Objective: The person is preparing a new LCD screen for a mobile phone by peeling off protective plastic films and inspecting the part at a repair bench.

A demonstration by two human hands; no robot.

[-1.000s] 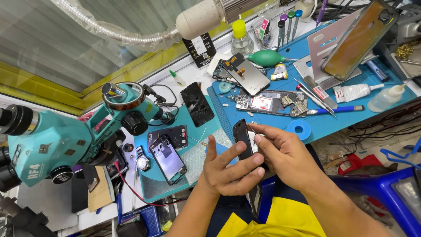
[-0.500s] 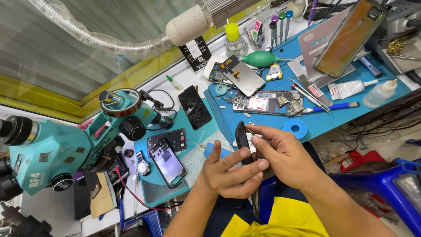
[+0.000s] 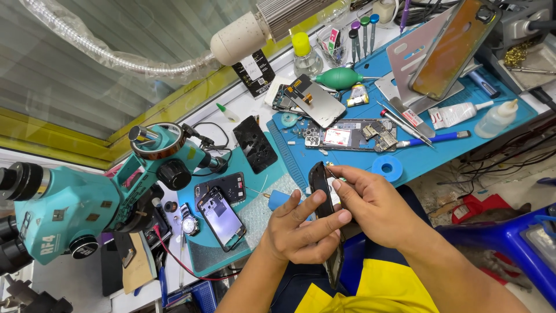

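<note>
I am gripping one black phone (image 3: 322, 200) edge-up above my lap, just off the blue mat (image 3: 440, 153): my left hand (image 3: 301, 232) is wrapping its lower half, my right hand (image 3: 370, 200) is pinching its upper edge. On the bench two opened phones (image 3: 221, 218) (image 3: 347, 136) are lying flat, one teal microscope (image 3: 87, 197) standing left.

A phone repair workshop. Shown by teal microscope (image 3: 69, 208), opened phones (image 3: 341, 136), blue work mat (image 3: 457, 148) with tools.
</note>
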